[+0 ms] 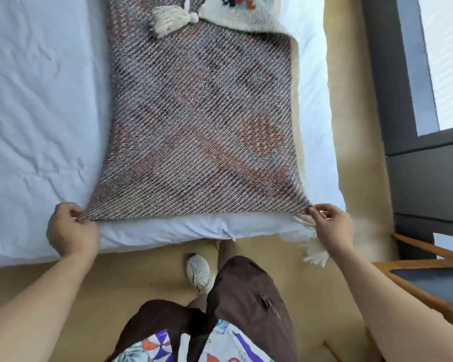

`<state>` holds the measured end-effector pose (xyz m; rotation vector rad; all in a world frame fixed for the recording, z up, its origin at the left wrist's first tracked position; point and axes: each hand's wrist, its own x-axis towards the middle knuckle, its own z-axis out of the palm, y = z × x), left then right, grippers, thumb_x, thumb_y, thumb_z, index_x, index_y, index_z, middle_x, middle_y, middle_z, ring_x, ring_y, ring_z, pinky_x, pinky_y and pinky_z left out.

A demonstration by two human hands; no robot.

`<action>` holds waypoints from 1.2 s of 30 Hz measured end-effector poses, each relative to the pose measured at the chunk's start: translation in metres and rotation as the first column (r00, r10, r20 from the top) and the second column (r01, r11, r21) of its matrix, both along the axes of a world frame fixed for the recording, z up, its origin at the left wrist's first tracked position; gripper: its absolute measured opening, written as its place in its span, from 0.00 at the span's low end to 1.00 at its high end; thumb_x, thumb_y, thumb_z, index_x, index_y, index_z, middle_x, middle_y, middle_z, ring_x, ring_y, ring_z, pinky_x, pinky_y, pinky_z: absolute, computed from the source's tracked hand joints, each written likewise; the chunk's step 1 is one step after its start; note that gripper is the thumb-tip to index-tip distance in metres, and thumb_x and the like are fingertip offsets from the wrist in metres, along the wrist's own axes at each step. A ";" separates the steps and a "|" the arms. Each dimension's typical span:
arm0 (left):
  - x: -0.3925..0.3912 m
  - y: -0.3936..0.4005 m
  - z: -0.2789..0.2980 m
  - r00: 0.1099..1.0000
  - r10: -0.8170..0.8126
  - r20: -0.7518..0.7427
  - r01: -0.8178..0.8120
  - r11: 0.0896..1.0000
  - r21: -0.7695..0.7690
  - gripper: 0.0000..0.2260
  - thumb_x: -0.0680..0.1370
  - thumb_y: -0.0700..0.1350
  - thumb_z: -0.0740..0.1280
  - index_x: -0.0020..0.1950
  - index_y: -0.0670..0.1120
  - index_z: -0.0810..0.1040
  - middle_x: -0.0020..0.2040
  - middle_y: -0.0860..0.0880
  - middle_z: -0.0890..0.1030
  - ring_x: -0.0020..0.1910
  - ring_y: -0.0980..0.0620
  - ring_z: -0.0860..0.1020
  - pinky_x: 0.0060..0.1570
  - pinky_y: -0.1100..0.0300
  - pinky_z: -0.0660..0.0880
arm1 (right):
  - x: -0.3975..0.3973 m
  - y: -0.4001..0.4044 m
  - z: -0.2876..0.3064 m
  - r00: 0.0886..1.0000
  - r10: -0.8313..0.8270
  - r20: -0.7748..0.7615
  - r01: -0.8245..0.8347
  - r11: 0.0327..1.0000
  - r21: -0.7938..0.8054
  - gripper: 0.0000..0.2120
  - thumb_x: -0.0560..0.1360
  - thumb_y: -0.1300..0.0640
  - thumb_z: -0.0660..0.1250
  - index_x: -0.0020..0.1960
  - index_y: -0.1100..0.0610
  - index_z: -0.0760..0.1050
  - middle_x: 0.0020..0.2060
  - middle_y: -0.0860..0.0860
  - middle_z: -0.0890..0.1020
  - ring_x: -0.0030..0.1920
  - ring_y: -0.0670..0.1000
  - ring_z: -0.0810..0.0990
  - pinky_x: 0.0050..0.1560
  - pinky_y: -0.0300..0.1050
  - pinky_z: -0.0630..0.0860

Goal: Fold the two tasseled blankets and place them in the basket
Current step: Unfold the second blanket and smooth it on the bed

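A grey, woven tasseled blanket with faint reddish patterns lies spread lengthwise on the white bed. My left hand pinches its near left corner at the bed's edge. My right hand pinches the near right corner, and a cream tassel hangs below it. At the far end a second cream blanket with a colourful pattern overlaps the grey one, with a cream tassel lying on the weave. No basket is in view.
I stand on a tan carpet at the foot of the bed. A wooden chair with a blue seat stands to my right. A dark window frame runs along the right wall.
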<state>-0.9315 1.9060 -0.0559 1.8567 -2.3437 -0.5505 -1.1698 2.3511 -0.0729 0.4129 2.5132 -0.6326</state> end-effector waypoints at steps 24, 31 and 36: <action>0.017 0.007 0.079 0.977 -0.163 0.135 0.055 0.813 0.580 0.10 0.75 0.49 0.76 0.49 0.44 0.82 0.52 0.45 0.81 0.58 0.39 0.80 0.54 0.53 0.74 | 0.047 -0.031 0.088 0.944 0.315 0.095 -0.322 0.943 0.077 0.28 0.76 0.46 0.72 0.72 0.56 0.73 0.61 0.57 0.84 0.64 0.58 0.80 0.61 0.51 0.76; -0.140 -0.022 0.121 0.972 -0.211 -0.103 0.235 0.849 0.474 0.18 0.76 0.53 0.73 0.63 0.47 0.81 0.62 0.46 0.82 0.61 0.43 0.78 0.64 0.50 0.74 | -0.072 -0.144 0.118 0.805 0.594 0.015 -0.594 0.805 0.016 0.27 0.79 0.44 0.68 0.75 0.53 0.71 0.70 0.53 0.78 0.69 0.56 0.77 0.66 0.51 0.73; -0.248 -0.049 0.105 0.950 -0.307 -0.061 0.304 0.857 0.417 0.18 0.78 0.53 0.70 0.66 0.49 0.79 0.60 0.45 0.82 0.50 0.47 0.79 0.54 0.54 0.76 | -0.164 -0.226 0.081 0.599 0.800 0.027 -0.800 0.599 0.003 0.28 0.82 0.45 0.64 0.78 0.53 0.66 0.76 0.53 0.71 0.74 0.56 0.72 0.72 0.54 0.69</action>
